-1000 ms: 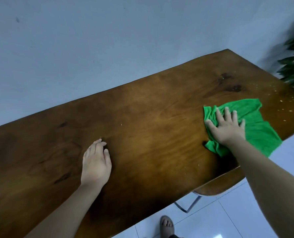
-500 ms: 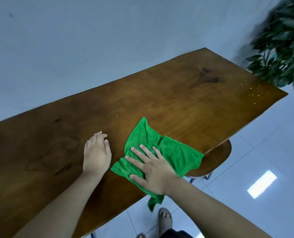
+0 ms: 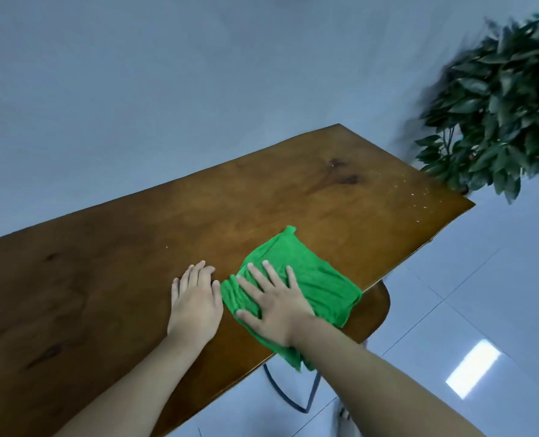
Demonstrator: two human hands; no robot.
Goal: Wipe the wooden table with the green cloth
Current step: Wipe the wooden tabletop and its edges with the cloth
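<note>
A long brown wooden table (image 3: 110, 288) runs from lower left to upper right against a pale wall. The green cloth (image 3: 315, 279) lies spread near the table's front edge, with one corner hanging over that edge. My right hand (image 3: 274, 305) presses flat on the cloth's left half, fingers spread. My left hand (image 3: 195, 301) rests palm down on the bare wood just left of the cloth, almost touching it. Small pale crumbs (image 3: 416, 203) dot the table's far right corner.
A leafy green plant (image 3: 495, 105) stands beyond the table's right end. A wooden stool seat (image 3: 378, 310) with dark metal legs sits under the front edge below the cloth. The floor (image 3: 482, 310) is pale glossy tile.
My right hand swept the cloth from the table's right end leftward to beside my left hand. Since half a second ago the cloth lies a little further up the table. My left hand stayed planted.
</note>
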